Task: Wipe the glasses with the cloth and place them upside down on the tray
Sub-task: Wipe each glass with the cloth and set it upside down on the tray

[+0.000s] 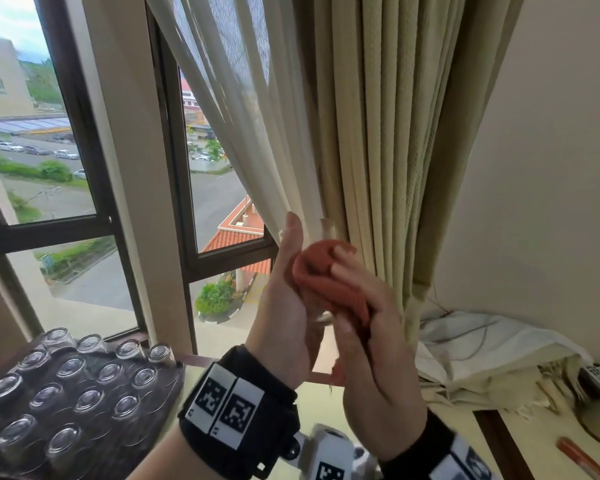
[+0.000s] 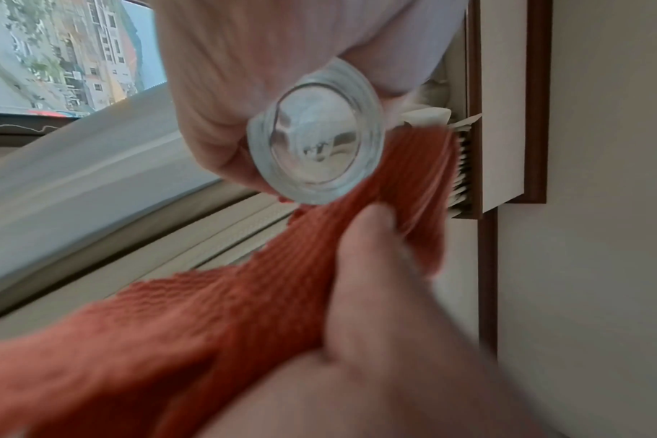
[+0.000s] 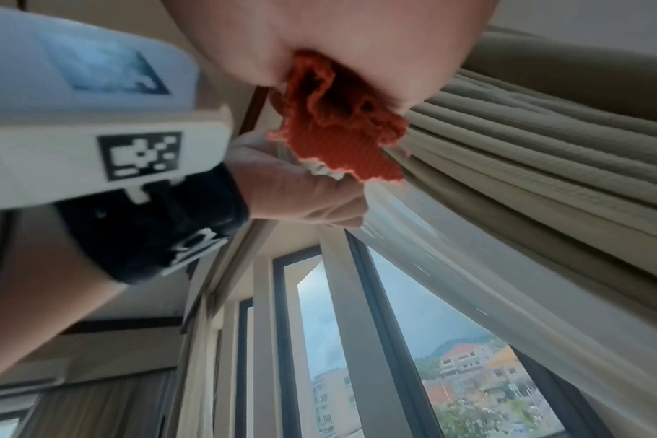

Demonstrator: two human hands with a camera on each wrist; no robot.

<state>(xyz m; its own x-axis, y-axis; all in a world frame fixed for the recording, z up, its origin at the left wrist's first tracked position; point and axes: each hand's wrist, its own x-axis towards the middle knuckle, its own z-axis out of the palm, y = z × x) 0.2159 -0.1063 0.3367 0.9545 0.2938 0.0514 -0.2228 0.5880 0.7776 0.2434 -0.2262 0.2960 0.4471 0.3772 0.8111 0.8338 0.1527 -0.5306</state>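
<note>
Wiping step in progress: one glass held up in front of the curtain, not yet on the tray.

The left hand (image 1: pixel 284 303) is gripping the glass (image 2: pixel 315 132) with its fingers curled round the wall, the base facing the left wrist camera. The right hand (image 1: pixel 368 327) is clutching the orange cloth (image 1: pixel 321 271), bunched at the glass; whether the cloth is reaching inside cannot be told from these views. The glass is being held in the air, well apart from the tray (image 1: pixel 167 386) at lower left, which is carrying rows of inverted glasses (image 1: pixel 84 396). Judgement: wiping is under way on this glass. The next move calls for freeing the cloth, turning the glass mouth-down and setting it on a bare part of the tray without knocking the neighbours.
</note>
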